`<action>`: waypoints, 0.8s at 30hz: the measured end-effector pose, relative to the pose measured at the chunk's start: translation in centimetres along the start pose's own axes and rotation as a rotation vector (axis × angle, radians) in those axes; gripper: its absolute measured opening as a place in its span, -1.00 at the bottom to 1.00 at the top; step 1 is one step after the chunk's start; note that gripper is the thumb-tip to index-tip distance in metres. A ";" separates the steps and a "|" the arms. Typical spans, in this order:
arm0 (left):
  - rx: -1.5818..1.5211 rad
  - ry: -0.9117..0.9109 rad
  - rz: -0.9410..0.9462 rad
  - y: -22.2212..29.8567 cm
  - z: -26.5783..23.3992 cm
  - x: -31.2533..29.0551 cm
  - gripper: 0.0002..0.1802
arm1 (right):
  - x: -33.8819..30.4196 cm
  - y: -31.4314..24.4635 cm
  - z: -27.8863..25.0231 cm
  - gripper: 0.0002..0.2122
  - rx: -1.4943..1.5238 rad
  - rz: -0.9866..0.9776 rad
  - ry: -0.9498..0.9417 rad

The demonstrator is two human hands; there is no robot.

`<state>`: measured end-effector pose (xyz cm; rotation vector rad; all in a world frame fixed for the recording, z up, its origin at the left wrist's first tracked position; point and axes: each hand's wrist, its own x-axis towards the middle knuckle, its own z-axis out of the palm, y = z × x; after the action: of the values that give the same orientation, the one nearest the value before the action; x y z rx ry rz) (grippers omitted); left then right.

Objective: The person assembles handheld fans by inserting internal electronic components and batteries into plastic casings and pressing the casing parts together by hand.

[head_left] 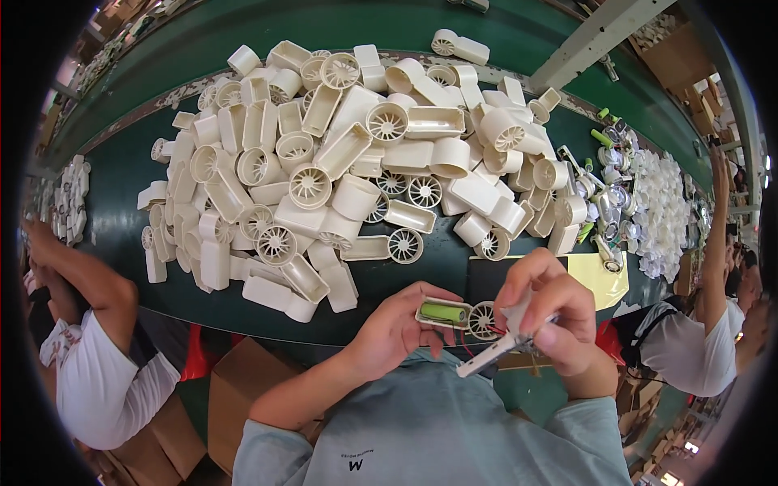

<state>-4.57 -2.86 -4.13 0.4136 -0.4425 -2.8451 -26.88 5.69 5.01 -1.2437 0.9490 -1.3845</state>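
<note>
My left hand (393, 330) is closed around a cream plastic fan housing (481, 321) in front of my chest, its spoked round end toward the right. A green cylindrical battery (444, 313) lies in the housing's long hollow. My right hand (557, 312) pinches a whitish, narrow fan part (489, 355) just right of and above the housing. Thin red wires run between this part and the housing. The right fingers hide much of the part, so its full shape cannot be made out.
A large heap of cream fan housings (316, 190) covers the dark green table (113, 194). Right of it lie fan assemblies with green batteries (604, 182) and a pile of small translucent white parts (660, 202). A yellow sheet (604, 279) lies near the front edge. People sit on both sides.
</note>
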 end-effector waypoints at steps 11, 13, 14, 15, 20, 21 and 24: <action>0.331 0.174 0.181 -0.8 0.8 0.1 -0.66 | -1.9 1.1 0.3 -0.74 -0.315 0.169 0.489; 0.501 0.181 0.136 -0.5 1.1 0.3 -0.55 | -2.2 1.3 0.1 -0.72 -0.402 0.161 0.545; 0.500 0.175 0.129 -0.5 1.2 0.3 -0.55 | -2.6 1.7 -0.5 -0.72 -0.533 0.060 0.499; 0.489 0.175 0.103 -0.3 1.3 0.3 -0.54 | -2.9 1.7 -0.9 -0.71 -0.670 -0.039 0.453; 0.460 0.152 -0.168 1.0 2.0 -0.1 -0.52 | -4.4 3.3 -2.5 -0.80 -0.703 0.211 0.590; 0.496 0.151 -0.216 1.0 1.6 -0.2 -0.53 | -4.6 3.8 -2.3 -0.82 -0.589 0.276 0.646; 0.448 0.060 -0.265 0.9 1.0 -0.1 -0.53 | -7.5 4.3 -3.4 -0.84 -0.587 0.226 0.704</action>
<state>-4.64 -3.38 -2.93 0.6798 -1.0944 -2.9565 -29.76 12.03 -1.20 -0.9999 2.0300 -1.4271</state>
